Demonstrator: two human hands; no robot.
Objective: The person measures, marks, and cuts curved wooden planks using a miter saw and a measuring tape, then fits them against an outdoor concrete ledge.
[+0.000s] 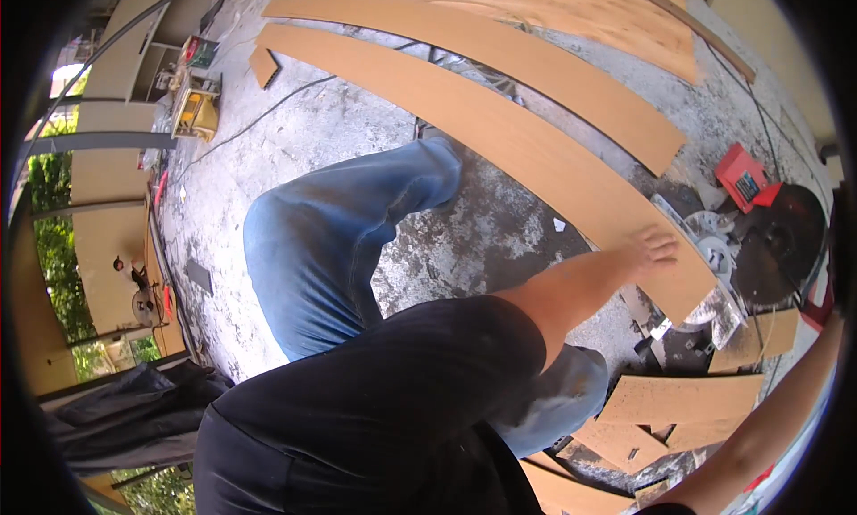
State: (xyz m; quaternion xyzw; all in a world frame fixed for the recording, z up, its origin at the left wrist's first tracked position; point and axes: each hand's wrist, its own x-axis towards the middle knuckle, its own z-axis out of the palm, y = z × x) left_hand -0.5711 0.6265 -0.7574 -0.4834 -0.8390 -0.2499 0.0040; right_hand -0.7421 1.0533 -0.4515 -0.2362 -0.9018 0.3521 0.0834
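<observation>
My left hand lies flat on the near end of a long tan board, its fingers stretched out across the surface. That end rests on the metal base of a power saw with a large dark round disc or guard. From the lower right, my right forearm reaches up beside the saw towards a red and black part at the rim. The right hand itself is lost in the dark edge of the picture.
A second long tan board runs alongside, and a wide wooden sheet lies beyond. Short tan offcuts are piled below the saw. A red object sits behind it. A cable crosses the stained floor.
</observation>
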